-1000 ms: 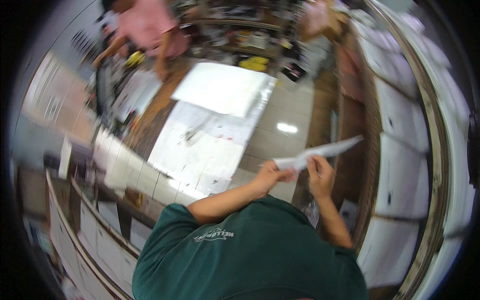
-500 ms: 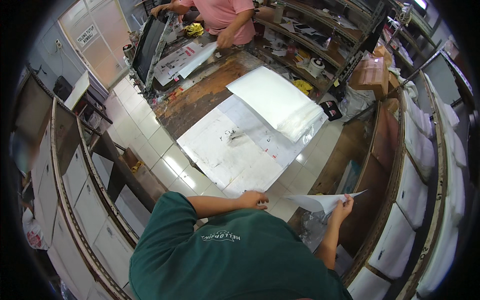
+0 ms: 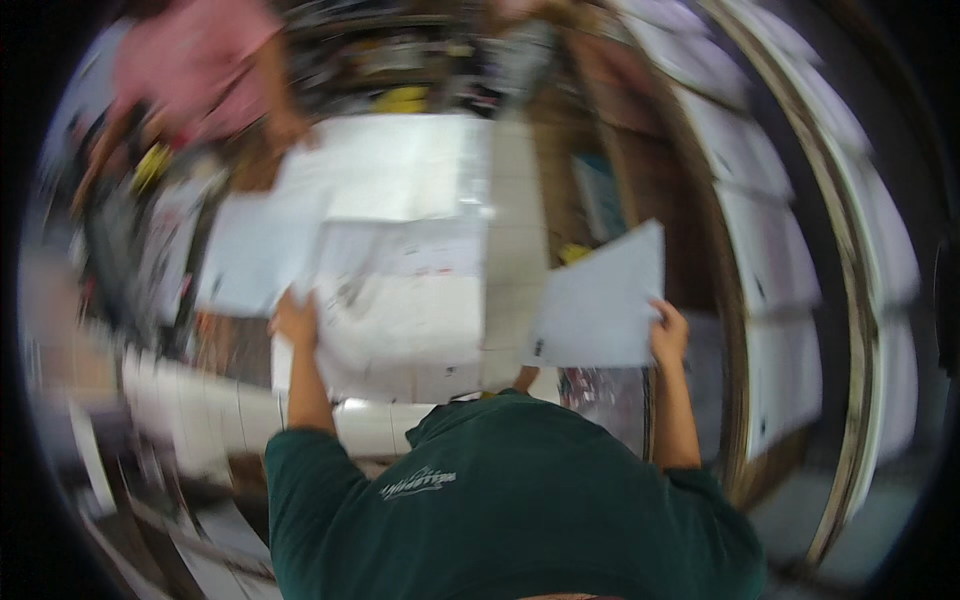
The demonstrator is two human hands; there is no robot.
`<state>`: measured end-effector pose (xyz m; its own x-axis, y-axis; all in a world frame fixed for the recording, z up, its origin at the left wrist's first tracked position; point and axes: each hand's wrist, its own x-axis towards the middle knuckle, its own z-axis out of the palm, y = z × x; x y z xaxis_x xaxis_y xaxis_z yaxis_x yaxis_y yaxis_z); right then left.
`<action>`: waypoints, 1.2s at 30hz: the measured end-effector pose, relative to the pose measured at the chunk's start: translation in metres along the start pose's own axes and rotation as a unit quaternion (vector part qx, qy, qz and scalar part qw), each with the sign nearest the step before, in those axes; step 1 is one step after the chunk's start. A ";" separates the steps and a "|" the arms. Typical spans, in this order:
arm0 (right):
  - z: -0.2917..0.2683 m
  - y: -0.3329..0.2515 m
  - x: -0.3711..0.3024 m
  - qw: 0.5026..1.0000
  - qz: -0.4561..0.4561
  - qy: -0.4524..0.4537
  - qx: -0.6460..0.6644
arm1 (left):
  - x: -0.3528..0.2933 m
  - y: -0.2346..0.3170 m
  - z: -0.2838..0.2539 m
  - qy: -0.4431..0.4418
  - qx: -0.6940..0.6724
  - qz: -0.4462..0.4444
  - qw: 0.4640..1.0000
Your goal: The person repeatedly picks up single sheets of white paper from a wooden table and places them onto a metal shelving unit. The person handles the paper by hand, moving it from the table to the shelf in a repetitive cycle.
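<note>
My right hand (image 3: 669, 333) pinches the right edge of a white sheet (image 3: 600, 305), which hangs tilted over the right side and has a small dark mark at its lower left corner. Over the left part of the table, my left hand (image 3: 296, 322) is at the near corner of another pale sheet (image 3: 255, 255), its fingers closed on that corner though blurred. Beneath and right of it lies a large white board (image 3: 400, 320) with dark and red smudges. A stack of white sheets (image 3: 390, 165) rests on the board's far part.
A person in a pink shirt (image 3: 200, 70) stands across the table, one hand near the stack. A printing frame (image 3: 115, 260) is at the left. Racks with white sheets (image 3: 770, 360) line the right side. Clear plastic wrapping (image 3: 603, 395) lies below the held sheet.
My view has swung right. My left hand has reached from my body out to the pale sheet, which has come off the printing area. My right hand has raised its sheet, turning it flatter.
</note>
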<state>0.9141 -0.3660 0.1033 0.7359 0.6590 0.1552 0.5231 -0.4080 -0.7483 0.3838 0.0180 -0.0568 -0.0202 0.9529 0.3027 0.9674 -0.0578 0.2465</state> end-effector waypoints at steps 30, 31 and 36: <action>-0.488 0.320 0.007 0.818 0.159 0.275 -0.479 | -0.175 0.276 -0.190 -0.045 -0.323 0.208 0.922; -0.490 0.325 0.011 0.819 0.161 0.271 -0.480 | -0.180 0.284 -0.194 -0.057 -0.329 0.204 0.920; -0.488 0.340 0.021 0.829 0.163 0.252 -0.471 | -0.203 0.312 -0.206 -0.052 -0.338 0.232 0.911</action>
<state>1.3172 -0.7987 0.1666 0.8663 0.1664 0.4710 0.1904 -0.9817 -0.0034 0.6376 -0.2546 0.1484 0.4086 0.8006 0.4384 0.4887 -0.5975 0.6357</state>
